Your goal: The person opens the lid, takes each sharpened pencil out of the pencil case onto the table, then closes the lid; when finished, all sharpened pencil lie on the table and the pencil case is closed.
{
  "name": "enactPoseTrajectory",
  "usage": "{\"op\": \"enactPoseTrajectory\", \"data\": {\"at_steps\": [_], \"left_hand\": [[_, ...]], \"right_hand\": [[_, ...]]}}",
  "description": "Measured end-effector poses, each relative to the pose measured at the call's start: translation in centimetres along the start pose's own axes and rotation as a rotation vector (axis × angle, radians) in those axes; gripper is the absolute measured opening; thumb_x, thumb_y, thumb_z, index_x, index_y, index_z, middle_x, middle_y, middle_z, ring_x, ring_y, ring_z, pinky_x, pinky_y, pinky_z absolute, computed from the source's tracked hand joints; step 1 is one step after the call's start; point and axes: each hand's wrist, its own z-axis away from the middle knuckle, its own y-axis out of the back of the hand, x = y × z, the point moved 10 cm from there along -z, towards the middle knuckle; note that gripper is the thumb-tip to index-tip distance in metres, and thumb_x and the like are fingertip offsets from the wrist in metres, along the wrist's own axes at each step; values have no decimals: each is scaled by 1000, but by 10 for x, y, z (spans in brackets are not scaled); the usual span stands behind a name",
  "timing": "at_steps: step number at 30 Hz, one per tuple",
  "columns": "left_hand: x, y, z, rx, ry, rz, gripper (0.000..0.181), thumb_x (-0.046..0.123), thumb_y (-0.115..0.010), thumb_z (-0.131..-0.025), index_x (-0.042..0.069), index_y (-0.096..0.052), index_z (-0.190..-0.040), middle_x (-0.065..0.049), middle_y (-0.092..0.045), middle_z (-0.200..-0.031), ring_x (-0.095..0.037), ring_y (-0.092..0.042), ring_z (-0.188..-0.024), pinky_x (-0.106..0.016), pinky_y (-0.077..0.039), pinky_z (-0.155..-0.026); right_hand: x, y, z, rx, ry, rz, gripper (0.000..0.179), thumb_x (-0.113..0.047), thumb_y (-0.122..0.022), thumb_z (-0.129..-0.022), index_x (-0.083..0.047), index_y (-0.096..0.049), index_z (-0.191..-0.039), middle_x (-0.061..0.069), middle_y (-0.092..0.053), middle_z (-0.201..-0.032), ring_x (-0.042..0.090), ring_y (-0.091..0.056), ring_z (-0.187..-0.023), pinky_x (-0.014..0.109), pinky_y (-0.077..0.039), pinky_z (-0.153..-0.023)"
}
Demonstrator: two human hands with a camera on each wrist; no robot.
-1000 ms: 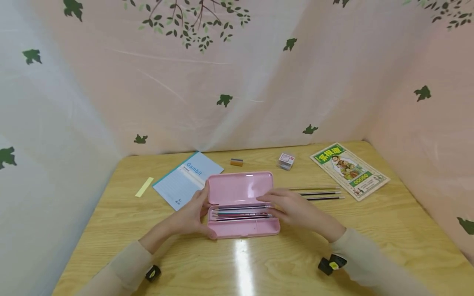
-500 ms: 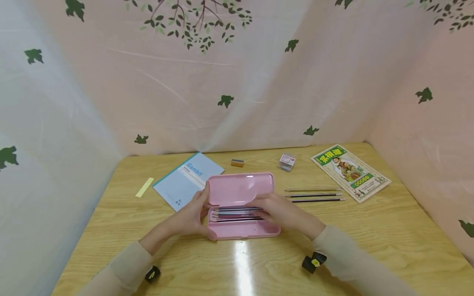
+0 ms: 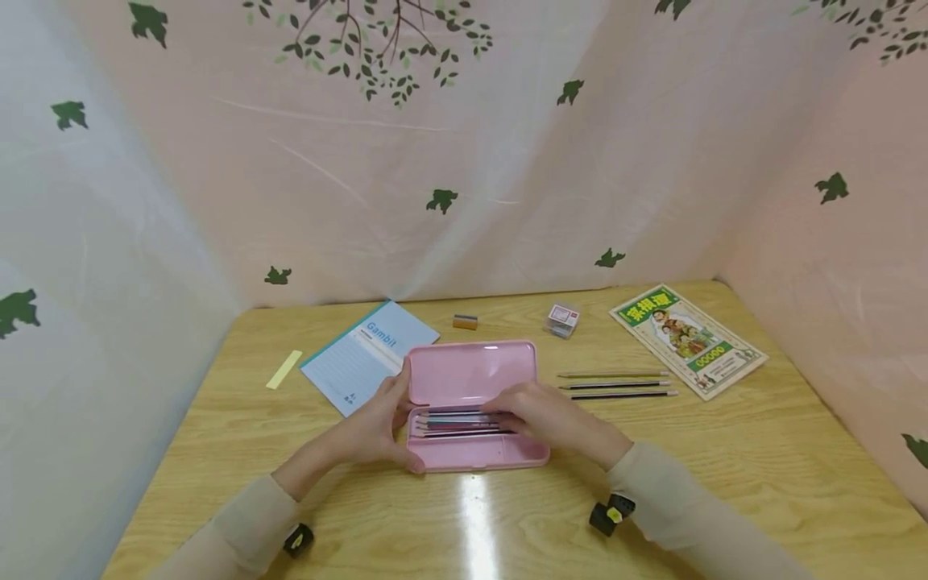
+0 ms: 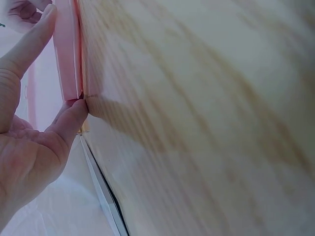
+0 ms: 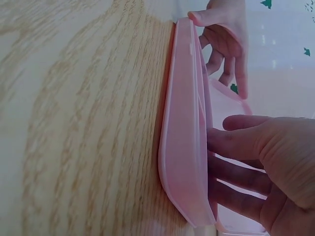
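A pink pencil case (image 3: pixel 518 457) lies with its lid (image 3: pixel 471 370) raised, several pencils (image 3: pixel 457 421) side by side inside. My left hand (image 3: pixel 373 423) grips its left end, thumb at the front corner and fingers behind. In the left wrist view, the left hand (image 4: pixel 34 142) holds the case's edge (image 4: pixel 69 59). My right hand (image 3: pixel 540 415) reaches into the case over the right part of the pencils. In the right wrist view, the right hand (image 5: pixel 275 157) has its fingertips hidden behind the case wall (image 5: pixel 184 128), so whether it pinches a pencil is not visible.
Several objects lie on the wooden table (image 3: pixel 406 524): three pencils (image 3: pixel 616 385) right of the case, an illustrated booklet (image 3: pixel 687 340), a small clear box (image 3: pixel 562 320), an orange-and-grey block (image 3: pixel 466 321), a blue notebook (image 3: pixel 362 354) and a yellow strip (image 3: pixel 283 369). Patterned fabric (image 3: pixel 348 201) surrounds the table.
My right hand has moved left, from the pencils' right ends to farther over them inside the case, then nearly stopped. My left hand keeps its hold.
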Motion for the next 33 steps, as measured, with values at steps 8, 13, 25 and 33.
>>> {"op": "enactPoseTrajectory", "data": {"at_steps": [8,13,25,33], "left_hand": [[1,-1,0,-6,-6,15,155,28,-100,-61,18,18,-161,-18,-26,-145,-22,-55,-121,-34,-39,-113],[1,0,0,2,-2,9,154,28,-100,-61,19,17,-161,-19,-26,-145,-22,-55,-121,-35,-39,-113],[0,-2,1,-3,2,8,154,28,-99,-63,22,19,-160,-18,-28,-142,-25,-52,-123,-35,-38,-114],[0,-2,1,-8,7,10,153,28,-99,-64,20,19,-160,-18,-23,-148,-23,-53,-123,-36,-37,-114]], "right_hand": [[0,-4,1,-12,-1,42,34,-4,-74,-92,-12,-73,-125,-1,-72,-115,13,-67,-105,32,-56,-94],[-1,-6,0,-14,4,69,32,-5,-73,-93,-16,-74,-123,-4,-71,-112,13,-65,-104,34,-56,-94],[-7,-9,-2,-30,3,146,33,-7,-73,-94,-16,-74,-125,0,-70,-106,16,-64,-99,35,-57,-88],[-10,-6,-4,-26,3,137,34,-7,-76,-91,-12,-73,-125,2,-72,-108,15,-66,-99,35,-58,-89]]}}
